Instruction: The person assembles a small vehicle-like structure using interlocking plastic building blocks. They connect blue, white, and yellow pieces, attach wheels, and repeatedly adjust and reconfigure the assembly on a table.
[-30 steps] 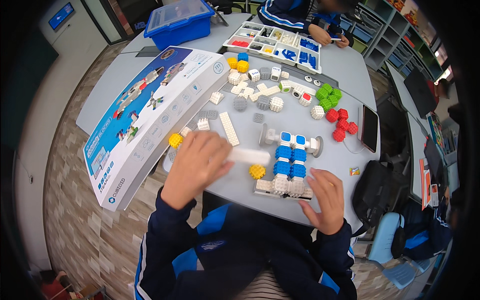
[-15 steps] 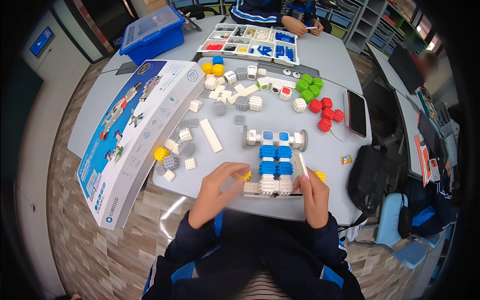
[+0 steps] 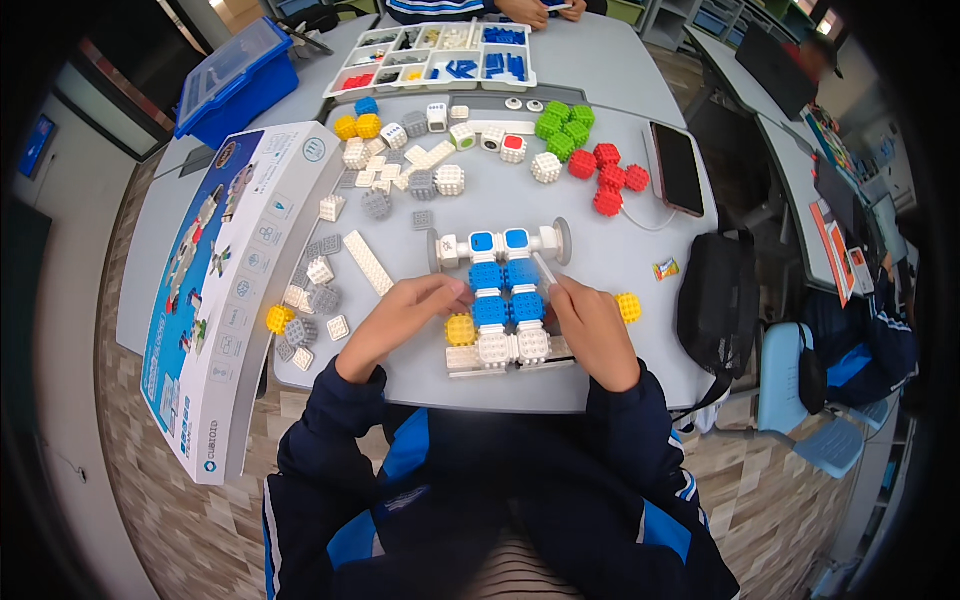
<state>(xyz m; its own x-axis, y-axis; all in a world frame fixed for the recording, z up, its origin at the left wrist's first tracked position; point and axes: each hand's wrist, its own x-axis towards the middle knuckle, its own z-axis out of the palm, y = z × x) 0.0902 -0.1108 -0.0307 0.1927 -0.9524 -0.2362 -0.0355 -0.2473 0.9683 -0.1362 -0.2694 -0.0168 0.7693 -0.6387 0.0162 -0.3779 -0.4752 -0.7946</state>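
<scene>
A wheeled block model (image 3: 490, 310) made of blue and white studded cubes stands in front of me, with a grey wheel at each side of its far end. My right hand (image 3: 592, 325) grips a white flat plate (image 3: 543, 268), held tilted along the model's right side. Beside the blue cubes on the left is my left hand (image 3: 405, 318), thumb and fingers drawn together; whatever they pinch, if anything, is hidden. A yellow cube (image 3: 460, 330) sits at the model's near left, just below those fingertips. Another yellow cube (image 3: 627, 307) lies right of my right hand.
Loose white and grey pieces lie around a long white plate (image 3: 368, 263) at left. Green cubes (image 3: 565, 130), red cubes (image 3: 608, 180) and a phone (image 3: 677, 170) are farther off. A large box (image 3: 240, 290), a sorting tray (image 3: 430, 85) and a black pouch (image 3: 716, 305) flank the table. Another person's hands (image 3: 530, 12) show at the back.
My left hand has moved away from the yellow cube, up to the blue cubes. My right hand has brought the white plate farther along the model. The whole view has shifted.
</scene>
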